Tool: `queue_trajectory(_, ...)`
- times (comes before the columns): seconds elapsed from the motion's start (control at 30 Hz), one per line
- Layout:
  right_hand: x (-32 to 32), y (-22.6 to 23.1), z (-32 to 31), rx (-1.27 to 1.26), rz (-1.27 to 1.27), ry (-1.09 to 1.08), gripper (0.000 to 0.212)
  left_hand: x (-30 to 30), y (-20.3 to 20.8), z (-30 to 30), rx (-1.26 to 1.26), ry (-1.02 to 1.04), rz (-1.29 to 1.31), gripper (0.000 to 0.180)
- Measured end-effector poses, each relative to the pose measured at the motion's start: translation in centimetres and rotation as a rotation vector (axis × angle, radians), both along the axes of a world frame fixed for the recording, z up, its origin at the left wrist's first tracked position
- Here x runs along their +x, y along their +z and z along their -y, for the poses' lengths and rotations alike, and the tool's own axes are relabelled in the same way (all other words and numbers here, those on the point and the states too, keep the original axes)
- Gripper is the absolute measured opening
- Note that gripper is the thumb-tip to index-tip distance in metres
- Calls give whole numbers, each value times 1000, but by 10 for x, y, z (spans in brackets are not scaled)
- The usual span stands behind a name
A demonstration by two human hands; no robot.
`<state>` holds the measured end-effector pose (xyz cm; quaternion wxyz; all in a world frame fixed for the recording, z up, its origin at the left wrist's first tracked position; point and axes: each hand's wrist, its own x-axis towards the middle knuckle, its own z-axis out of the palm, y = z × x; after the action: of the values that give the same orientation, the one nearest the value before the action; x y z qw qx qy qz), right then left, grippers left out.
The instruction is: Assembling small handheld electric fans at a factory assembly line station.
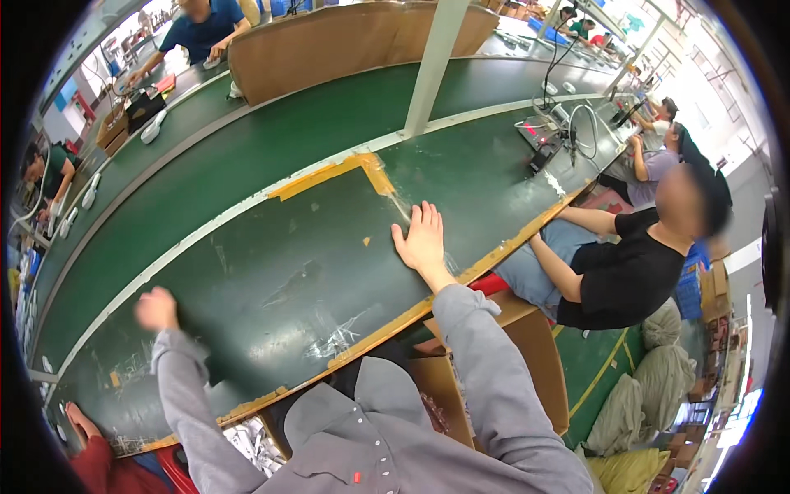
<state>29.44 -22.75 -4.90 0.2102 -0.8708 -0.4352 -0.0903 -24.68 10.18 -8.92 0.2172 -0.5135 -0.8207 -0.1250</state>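
My right hand (pixel 423 243) lies flat on the dark green workbench (pixel 271 280), palm down with its fingers apart, holding nothing. Its fingertips are near the lower end of the yellow tape strip (pixel 377 174) stuck on the bench top. On the left, my left hand (pixel 156 309) hovers near the bench's far rail. Motion smears its fingers, so whether it is closed on anything cannot be made out.
Behind the bench runs a green conveyor belt (pixel 271 136), crossed by a white post (pixel 436 70). A wired metal fixture (pixel 559 132) stands at the right end. A person in black (pixel 634 267) sits to my right; another person's hand (pixel 82 421) rests at lower left. Cardboard boxes (pixel 535 354) stand below.
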Motion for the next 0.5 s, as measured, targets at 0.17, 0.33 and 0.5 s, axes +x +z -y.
queue_trajectory(0.17,7,-8,9,22,2,-17,66,261,48,91,-178,-1182,423,52)
queue_trajectory(0.33,15,-14,13,70,-33,40,61,241,58,103,-124,-1310,280,58)
queue_trajectory(0.5,-3,0,-2,107,67,99,51,0,10,59,103,-280,164,57)
